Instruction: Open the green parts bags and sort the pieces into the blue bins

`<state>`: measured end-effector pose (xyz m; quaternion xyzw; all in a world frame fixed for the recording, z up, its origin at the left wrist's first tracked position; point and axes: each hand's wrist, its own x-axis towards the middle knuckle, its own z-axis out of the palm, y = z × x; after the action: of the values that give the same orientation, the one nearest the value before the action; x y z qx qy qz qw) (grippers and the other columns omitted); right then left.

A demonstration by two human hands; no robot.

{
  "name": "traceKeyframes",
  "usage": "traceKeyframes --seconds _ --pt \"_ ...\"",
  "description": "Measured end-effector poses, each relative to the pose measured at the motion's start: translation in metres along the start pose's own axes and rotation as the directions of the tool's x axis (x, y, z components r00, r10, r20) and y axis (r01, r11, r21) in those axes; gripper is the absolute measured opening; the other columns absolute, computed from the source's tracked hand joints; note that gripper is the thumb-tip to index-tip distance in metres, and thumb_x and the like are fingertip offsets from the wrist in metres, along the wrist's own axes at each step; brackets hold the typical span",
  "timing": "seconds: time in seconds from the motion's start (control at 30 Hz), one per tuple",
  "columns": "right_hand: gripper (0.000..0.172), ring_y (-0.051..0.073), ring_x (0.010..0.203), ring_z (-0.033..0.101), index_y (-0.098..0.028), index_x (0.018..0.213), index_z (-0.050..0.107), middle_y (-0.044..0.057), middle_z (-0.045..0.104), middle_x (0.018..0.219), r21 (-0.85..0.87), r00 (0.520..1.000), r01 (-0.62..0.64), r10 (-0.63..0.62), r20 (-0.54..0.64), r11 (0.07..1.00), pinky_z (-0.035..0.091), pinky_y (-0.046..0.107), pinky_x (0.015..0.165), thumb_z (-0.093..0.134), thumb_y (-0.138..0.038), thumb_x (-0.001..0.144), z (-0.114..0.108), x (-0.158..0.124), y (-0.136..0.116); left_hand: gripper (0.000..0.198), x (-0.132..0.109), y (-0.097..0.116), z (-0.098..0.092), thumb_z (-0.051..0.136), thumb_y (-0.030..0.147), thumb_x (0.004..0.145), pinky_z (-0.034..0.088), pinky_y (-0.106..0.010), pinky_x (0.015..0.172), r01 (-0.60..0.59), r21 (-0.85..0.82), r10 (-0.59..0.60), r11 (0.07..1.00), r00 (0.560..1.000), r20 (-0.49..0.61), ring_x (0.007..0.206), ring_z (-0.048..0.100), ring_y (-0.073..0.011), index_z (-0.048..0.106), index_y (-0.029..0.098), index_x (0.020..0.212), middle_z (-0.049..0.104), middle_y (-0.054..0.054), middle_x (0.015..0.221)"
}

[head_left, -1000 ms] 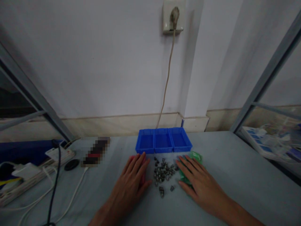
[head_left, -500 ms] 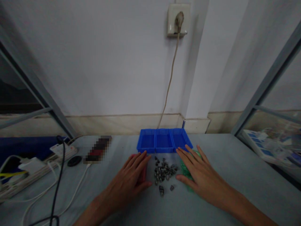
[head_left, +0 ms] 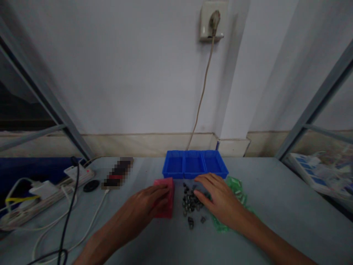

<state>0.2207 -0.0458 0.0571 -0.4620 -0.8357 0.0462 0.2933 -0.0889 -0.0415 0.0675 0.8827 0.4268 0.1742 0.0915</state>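
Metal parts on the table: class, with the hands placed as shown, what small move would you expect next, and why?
Probably the right hand closes its fingertips on one of the metal parts. It already lies over the pile, fingers spread, while the left hand rests on the red pad. The three blue bins just behind look empty, so a part likely goes there.
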Motion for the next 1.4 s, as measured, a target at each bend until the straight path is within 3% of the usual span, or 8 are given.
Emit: traceKeyframes --seconds 0.33,0.5,0.73,0.83,0.93,1.1,1.17,1.4 --pt "0.034 0.027 0.120 0.064 -0.026 0.136 0.060 0.008 0.070 0.129 0.304 0.997 -0.055 0.035 0.072 0.951 0.049 0.041 0.105 0.064 -0.037 0.104 -0.001 0.009 -0.003 0.030 0.057 0.029 -0.009 0.046 0.038 0.110 0.055 -0.029 0.081 -0.056 -0.105 0.046 0.993 0.995 -0.093 0.085 0.074 -0.0193 0.073 0.024 0.108 0.079 -0.002 0.101" --pt "0.022 0.018 0.081 0.061 -0.022 0.099 0.065 -0.001 0.067 0.087 0.545 0.986 -0.163 0.151 0.067 0.822 0.047 0.028 0.074 0.062 -0.044 0.103 0.002 0.027 -0.003 0.027 0.096 0.035 0.002 0.050 0.035 0.108 0.053 -0.027 0.079 -0.052 -0.394 0.000 0.918 0.991 -0.132 0.085 0.071 -0.0179 0.074 0.022 0.110 0.079 -0.002 0.101" --pt "0.042 0.013 0.060 0.052 -0.022 0.090 0.058 -0.005 0.058 0.071 0.835 0.919 -0.333 0.348 0.184 0.438 0.038 0.023 0.056 0.073 -0.061 0.090 0.020 0.033 0.020 0.033 0.102 0.024 0.036 0.043 0.035 0.110 0.059 -0.034 0.085 0.017 -0.518 -0.143 0.855 0.968 -0.204 0.089 0.071 -0.0201 0.062 0.022 0.134 0.076 -0.005 0.107" --pt "0.044 0.014 0.062 0.059 -0.024 0.104 0.058 -0.004 0.066 0.075 0.911 0.867 -0.340 0.453 0.209 0.231 0.045 0.023 0.060 0.080 -0.057 0.085 0.025 0.028 0.023 0.041 0.093 0.018 0.043 0.037 0.015 0.107 0.046 -0.043 0.117 -0.131 -0.416 0.003 0.900 0.956 -0.294 0.130 0.060 -0.0228 0.058 0.024 0.141 0.063 -0.010 0.140" --pt "0.051 0.016 0.066 0.062 -0.026 0.120 0.060 -0.004 0.068 0.078 0.945 0.848 -0.291 0.498 0.182 0.150 0.048 0.025 0.064 0.084 -0.052 0.083 0.028 0.024 0.024 0.055 0.087 0.017 0.044 0.052 0.007 0.095 0.036 -0.048 0.125 -0.253 -0.347 0.141 0.903 0.937 -0.319 0.147 0.044 -0.0262 0.054 0.027 0.147 0.050 -0.011 0.156" --pt "0.036 0.013 0.060 0.053 -0.020 0.098 0.070 0.000 0.069 0.079 0.930 0.864 -0.281 0.484 0.138 0.236 0.039 0.023 0.056 0.074 -0.055 0.091 0.029 0.021 0.020 0.020 0.088 0.027 0.037 0.062 0.027 0.100 0.052 -0.041 0.102 -0.166 -0.456 0.055 0.874 0.968 -0.247 0.111 0.065 -0.0262 0.073 0.022 0.116 0.072 -0.009 0.116" --pt "0.043 0.012 0.056 0.047 -0.019 0.085 0.068 0.002 0.068 0.076 0.922 0.871 -0.271 0.478 0.112 0.278 0.034 0.024 0.053 0.064 -0.060 0.097 0.029 0.021 0.019 0.027 0.089 0.029 0.037 0.056 0.038 0.105 0.054 -0.035 0.088 -0.060 -0.551 -0.052 0.832 0.981 -0.185 0.094 0.067 -0.0236 0.075 0.019 0.104 0.075 -0.006 0.099" --pt "0.039 0.012 0.056 0.040 -0.021 0.092 0.067 -0.004 0.052 0.071 0.857 0.880 -0.249 0.474 0.006 0.452 0.029 0.024 0.049 0.074 -0.059 0.090 0.033 0.019 0.026 0.031 0.089 0.023 0.051 0.061 0.045 0.102 0.051 -0.029 0.078 0.005 -0.788 -0.131 0.616 0.987 -0.096 0.088 0.067 -0.0207 0.072 0.016 0.104 0.075 -0.006 0.098"
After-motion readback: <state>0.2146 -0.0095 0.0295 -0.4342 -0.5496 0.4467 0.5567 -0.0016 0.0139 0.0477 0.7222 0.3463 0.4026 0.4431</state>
